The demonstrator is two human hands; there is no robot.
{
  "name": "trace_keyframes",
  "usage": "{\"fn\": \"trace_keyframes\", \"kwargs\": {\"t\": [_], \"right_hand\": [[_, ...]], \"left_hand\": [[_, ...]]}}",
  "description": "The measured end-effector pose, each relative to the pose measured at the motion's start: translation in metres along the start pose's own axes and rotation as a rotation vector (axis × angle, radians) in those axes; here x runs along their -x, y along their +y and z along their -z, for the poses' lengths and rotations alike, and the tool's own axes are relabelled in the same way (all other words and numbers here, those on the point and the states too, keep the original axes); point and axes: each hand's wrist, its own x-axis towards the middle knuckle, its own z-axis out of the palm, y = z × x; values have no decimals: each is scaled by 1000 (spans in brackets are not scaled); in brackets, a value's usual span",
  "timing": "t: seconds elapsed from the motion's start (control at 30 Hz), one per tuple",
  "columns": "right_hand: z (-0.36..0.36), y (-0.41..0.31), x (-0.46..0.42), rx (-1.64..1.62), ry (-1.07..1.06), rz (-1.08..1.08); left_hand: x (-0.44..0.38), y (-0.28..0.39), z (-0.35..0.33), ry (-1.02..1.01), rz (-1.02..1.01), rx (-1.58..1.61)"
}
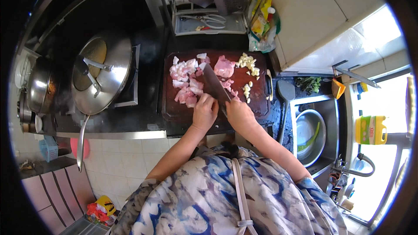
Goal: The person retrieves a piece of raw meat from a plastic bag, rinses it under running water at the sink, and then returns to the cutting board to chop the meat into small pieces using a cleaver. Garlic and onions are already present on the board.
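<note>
My right hand (240,112) grips a kitchen cleaver (215,81), its blade slanting away to the upper left over a dark red-brown cutting board (254,104). Beside the blade's near end, my left hand (205,111) is curled at the board's front part. Whether anything is in its fingers is hidden. Pale and pink chunks of raw meat (184,70) lie left of the blade. To its right sits a larger piece of raw meat (224,66), with small meat scraps (230,86) nearer me. Chopped garlic (247,62) forms two small groups at the board's right.
A lidded wok (119,81) stands on the stove at left, its handle (81,147) jutting past the counter edge. Behind the board is a knife rack (178,27) with scissors (212,19). At right are a grey spatula (286,90), leafy greens (308,84) and a sink basin (321,130).
</note>
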Motion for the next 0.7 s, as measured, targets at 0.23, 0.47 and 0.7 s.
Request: {"fn": "trace_keyframes", "kwargs": {"t": [0.23,0.47,0.7], "right_hand": [[16,16,-7,-45,-8,127],[-2,8,-4,-106,43,48],[36,32,-19,229,166,428]], "left_hand": [[8,3,4,52,153,109],[8,-2,0,3,12,8],[5,5,11,-24,182,258]]}}
